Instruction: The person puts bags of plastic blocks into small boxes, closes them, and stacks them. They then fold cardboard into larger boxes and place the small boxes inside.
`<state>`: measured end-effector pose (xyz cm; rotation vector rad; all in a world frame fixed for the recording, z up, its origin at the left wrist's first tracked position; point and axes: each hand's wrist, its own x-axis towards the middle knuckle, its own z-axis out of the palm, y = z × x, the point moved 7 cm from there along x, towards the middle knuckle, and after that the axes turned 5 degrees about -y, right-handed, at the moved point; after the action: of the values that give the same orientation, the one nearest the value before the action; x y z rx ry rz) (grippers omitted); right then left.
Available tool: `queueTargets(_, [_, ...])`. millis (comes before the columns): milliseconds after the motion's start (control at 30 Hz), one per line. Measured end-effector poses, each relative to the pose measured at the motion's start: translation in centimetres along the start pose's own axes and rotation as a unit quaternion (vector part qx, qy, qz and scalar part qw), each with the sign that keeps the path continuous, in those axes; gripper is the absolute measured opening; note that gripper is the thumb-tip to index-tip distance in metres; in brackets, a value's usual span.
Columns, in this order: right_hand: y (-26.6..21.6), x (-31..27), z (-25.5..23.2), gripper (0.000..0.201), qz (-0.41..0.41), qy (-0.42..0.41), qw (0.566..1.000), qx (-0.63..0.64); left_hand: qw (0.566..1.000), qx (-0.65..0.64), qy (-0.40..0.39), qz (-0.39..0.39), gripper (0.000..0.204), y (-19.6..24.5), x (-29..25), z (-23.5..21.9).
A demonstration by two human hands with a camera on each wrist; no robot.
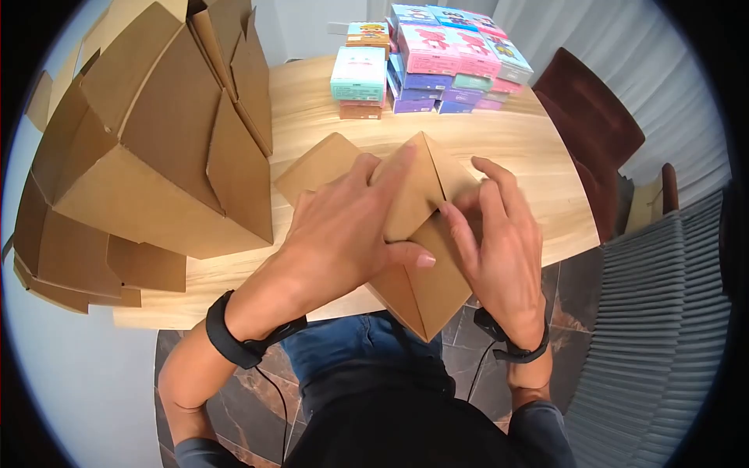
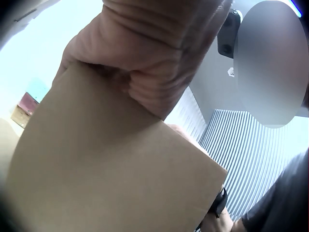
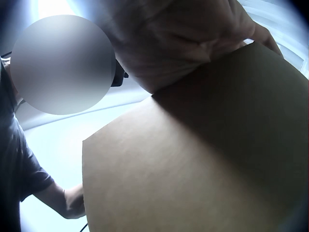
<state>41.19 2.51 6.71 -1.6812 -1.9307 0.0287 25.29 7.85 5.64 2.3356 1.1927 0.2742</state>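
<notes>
A brown cardboard box (image 1: 438,261) sits tilted at the table's front edge, its top flaps folded inward and meeting along a diagonal seam. My left hand (image 1: 339,214) lies across its left side, index finger stretched along a flap (image 1: 412,199) and thumb extended over the lower flap. On the other side, my right hand (image 1: 509,234) reaches over the right edge, its thumb tip at the opening where the flaps meet and the other fingers loosely bent. Both wrist views show the box's plain side walls (image 2: 106,164) under the palms; the inside is hidden.
Large open cardboard boxes (image 1: 156,179) stand at the left of the wooden table (image 1: 562,195). Several small colourful boxes (image 1: 433,58) are stacked at the back. A dark red chair (image 1: 589,109) stands at the right, near a ribbed grey panel (image 1: 655,312).
</notes>
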Motion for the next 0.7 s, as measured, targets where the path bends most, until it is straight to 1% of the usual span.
queueTargets(33, [-0.2,0.0,-0.4,0.027,0.007,0.001,1.0,0.0,1.0,-0.003,0.005,-0.02,0.108,-0.1,0.0,0.1])
queueTargets(100, [0.5,0.6,-0.1,0.036,0.1,-0.1,0.989,0.05,0.999,-0.017,0.008,-0.026,0.108,0.2,-0.2,0.0])
queueTargets(133, [0.7,0.9,-0.4,0.036,0.103,-0.098,0.989,0.049,0.999,-0.032,0.017,-0.038,0.107,0.1,-0.3,-0.2])
queueTargets(167, [1.3,1.0,-0.4,0.038,0.125,-0.129,0.983,0.035,0.999,-0.032,0.016,-0.036,0.107,-0.1,-0.7,0.1])
queueTargets(200, [2.2,0.7,-0.4,0.04,0.135,-0.141,0.98,0.028,0.992,-0.076,0.101,0.003,0.103,-0.2,-1.4,-0.6])
queueTargets(233, [3.2,0.5,-0.4,0.041,0.145,-0.154,0.977,0.022,0.975,-0.118,0.186,0.045,0.099,-0.1,-2.4,-1.7])
queueTargets(267, [5.2,-0.2,-0.4,0.047,0.127,-0.096,0.976,0.151,0.974,-0.113,0.189,0.05,0.099,0.0,-3.1,-1.9])
queueTargets(300, [7.2,-1.0,-0.6,0.052,0.105,-0.039,0.954,0.278,0.952,-0.246,0.183,-0.012,0.091,-1.2,-4.2,-1.4])
queueTargets(333, [8.9,-2.2,0.2,0.06,0.15,-0.089,0.92,0.351,0.907,-0.376,0.174,-0.075,0.084,-2.1,-5.7,-0.4])
queueTargets(367, [10.9,-4.3,1.2,0.061,0.225,-0.175,0.881,0.379,0.841,-0.498,0.161,-0.134,0.077,-2.8,-7.1,1.0])
queueTargets(400, [11.8,-6.9,2.1,0.062,0.295,-0.259,0.828,0.399,0.847,-0.505,0.125,-0.11,0.077,-2.0,-7.8,2.2])
queueTargets(433, [9.7,-8.3,1.2,0.065,0.287,-0.209,0.807,0.473,0.851,-0.511,0.092,-0.082,0.078,-0.9,-8.1,3.4])
queueTargets(467, [9.7,-9.8,0.3,0.069,0.28,-0.14,0.806,0.502,0.857,-0.507,0.09,-0.017,0.073,1.3,-8.7,3.4])
queueTargets(500, [10.1,-11.1,-0.6,0.073,0.281,-0.08,0.78,0.554,0.861,-0.499,0.086,0.049,0.068,3.7,-9.5,3.3])
queueTargets(533, [10.7,-12.4,-2.0,0.076,0.239,-0.062,0.732,0.635,0.908,-0.377,0.115,0.143,0.064,6.0,-10.2,2.7])
queueTargets(567, [11.0,-13.7,-3.4,0.075,0.239,0.008,0.691,0.682,0.916,-0.307,0.137,0.221,0.059,8.3,-10.9,1.9])
queueTargets(600, [11.0,-14.4,-4.1,0.075,0.227,0.01,0.698,0.679,0.91,-0.237,0.166,0.296,0.054,10.6,-11.7,1.3])
queueTargets(633, [11.7,-15.3,-5.2,0.07,0.21,0.063,0.748,0.626,0.885,-0.23,0.186,0.359,0.048,12.4,-12.3,0.6])
queueTargets(667, [12.3,-16.4,-6.2,0.065,0.194,0.117,0.791,0.569,0.841,-0.285,0.177,0.425,0.042,12.5,-11.7,1.0])
queueTargets(700, [12.8,-17.4,-7.1,0.061,0.178,0.172,0.825,0.508,0.837,-0.28,0.179,0.435,0.042,12.0,-11.2,1.2])
